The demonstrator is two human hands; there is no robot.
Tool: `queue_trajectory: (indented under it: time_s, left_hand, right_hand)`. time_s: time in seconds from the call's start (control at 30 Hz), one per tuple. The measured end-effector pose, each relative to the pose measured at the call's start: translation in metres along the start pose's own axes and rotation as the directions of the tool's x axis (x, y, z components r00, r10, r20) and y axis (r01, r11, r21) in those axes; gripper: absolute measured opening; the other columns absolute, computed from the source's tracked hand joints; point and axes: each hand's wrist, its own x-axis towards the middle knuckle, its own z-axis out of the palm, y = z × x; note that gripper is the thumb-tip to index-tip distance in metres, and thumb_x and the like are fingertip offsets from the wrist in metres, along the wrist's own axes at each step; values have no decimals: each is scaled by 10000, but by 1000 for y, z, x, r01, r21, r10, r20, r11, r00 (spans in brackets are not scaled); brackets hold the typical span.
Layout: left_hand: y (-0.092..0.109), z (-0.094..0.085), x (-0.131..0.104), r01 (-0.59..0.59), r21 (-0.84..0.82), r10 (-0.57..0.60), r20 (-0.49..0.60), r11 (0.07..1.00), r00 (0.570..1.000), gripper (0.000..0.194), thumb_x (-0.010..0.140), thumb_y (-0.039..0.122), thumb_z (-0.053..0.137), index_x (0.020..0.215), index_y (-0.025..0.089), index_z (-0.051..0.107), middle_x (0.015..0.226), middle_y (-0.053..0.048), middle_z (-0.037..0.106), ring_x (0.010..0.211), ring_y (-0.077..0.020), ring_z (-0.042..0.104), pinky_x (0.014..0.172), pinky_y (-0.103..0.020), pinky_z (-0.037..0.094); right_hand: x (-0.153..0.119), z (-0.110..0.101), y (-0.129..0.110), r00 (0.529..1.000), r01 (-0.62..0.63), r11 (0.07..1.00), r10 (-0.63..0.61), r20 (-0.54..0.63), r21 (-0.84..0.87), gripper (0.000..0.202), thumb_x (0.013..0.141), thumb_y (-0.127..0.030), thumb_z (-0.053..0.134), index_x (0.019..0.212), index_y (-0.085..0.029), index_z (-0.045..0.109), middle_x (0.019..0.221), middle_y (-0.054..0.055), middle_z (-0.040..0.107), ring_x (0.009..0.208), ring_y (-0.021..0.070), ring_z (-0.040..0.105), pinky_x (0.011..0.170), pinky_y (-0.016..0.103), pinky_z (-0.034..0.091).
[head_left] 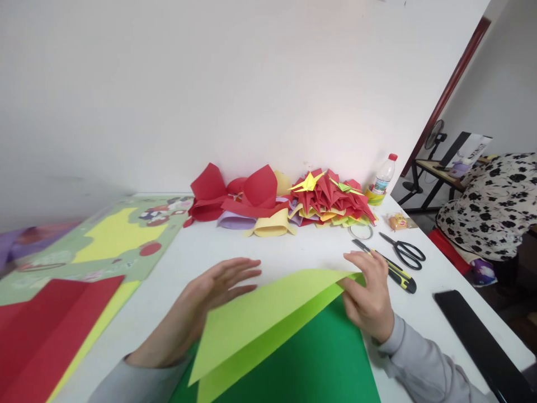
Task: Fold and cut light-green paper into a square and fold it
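A light green sheet of paper, folded over so that two layers show, is tilted above a dark green sheet on the table. My right hand pinches the far right corner of the light green paper between thumb and fingers. On the other side, my left hand has its fingers stretched out behind the paper's left part. The paper hides some of that palm, so I cannot tell whether it touches. Beyond my right hand lie a yellow and black utility knife and black-handled scissors.
Red folded paper lies at the left, over a yellow sheet. Paper shapes and folded red pieces line the wall. A bottle, a tape roll, a small packet and a black bar are on the right.
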Motion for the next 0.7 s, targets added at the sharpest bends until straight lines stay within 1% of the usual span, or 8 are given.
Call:
queue_trajectory:
  time_s: [0.07,0.13,0.23,0.33,0.43,0.5,0.6,0.7]
  left_hand:
    - [-8,-2,-1,-52,131,20,236,990,971,645,681,758,612,1092,272,710,1202,-108,688,1139,-391,605,963,-515,508]
    - [-19,1,-6,-139,302,14,382,943,924,705,675,752,630,1213,299,652,1306,-100,627,1213,-392,554,1024,-521,460]
    - [-37,15,-18,-328,519,83,439,789,894,877,647,713,698,1406,358,441,1498,-68,436,1365,-370,391,1118,-530,340]
    - [-50,35,-31,-472,640,181,467,606,866,1021,665,631,744,1497,359,219,1574,-89,288,1412,-358,310,1125,-533,322]
    - [-55,47,-35,-520,724,238,464,453,853,874,783,484,697,1496,369,205,1564,-82,309,1404,-332,334,1114,-514,355]
    - [-53,47,-33,-495,734,230,440,465,868,720,852,435,621,1476,376,266,1547,-59,348,1389,-295,371,1110,-479,371]
    - [-46,39,-27,-390,687,154,381,613,912,592,866,473,585,1417,367,399,1525,-35,394,1378,-264,396,1117,-449,357]
    - [-34,31,-20,-250,606,58,318,755,946,568,787,521,658,1318,355,544,1470,-34,477,1359,-282,423,1124,-458,340]
  right_hand:
    - [-1,2,-2,999,0,998,-2,-42,-56,192,755,-22,498,753,-194,584,1149,101,616,1109,251,562,994,520,352]
    - [-3,6,-4,997,7,993,-15,-74,-114,189,762,-19,499,714,-192,558,1135,95,637,1121,242,562,1021,514,319]
    - [-5,10,-8,997,18,988,-30,-74,-151,188,788,-48,495,684,-199,535,1134,84,652,1134,231,558,1048,507,292]
    - [-7,12,-12,999,9,990,-16,-50,-144,156,824,-105,505,721,-205,566,1153,91,647,1148,238,551,1056,508,292]
    - [-8,11,-13,999,2,991,-8,-43,-137,137,839,-129,524,749,-210,589,1172,88,636,1164,240,540,1070,508,292]
    - [-8,11,-11,999,4,993,-8,-33,-122,134,839,-117,530,773,-212,598,1205,94,617,1180,246,527,1069,525,312]
    - [-10,11,-6,1000,1,998,-1,9,-62,166,823,-65,530,864,-197,622,1299,131,550,1240,280,480,1038,560,382]
    - [-12,13,-1,999,-13,1000,13,46,-9,232,797,-21,528,929,-180,634,1413,156,446,1319,330,398,1013,594,414]
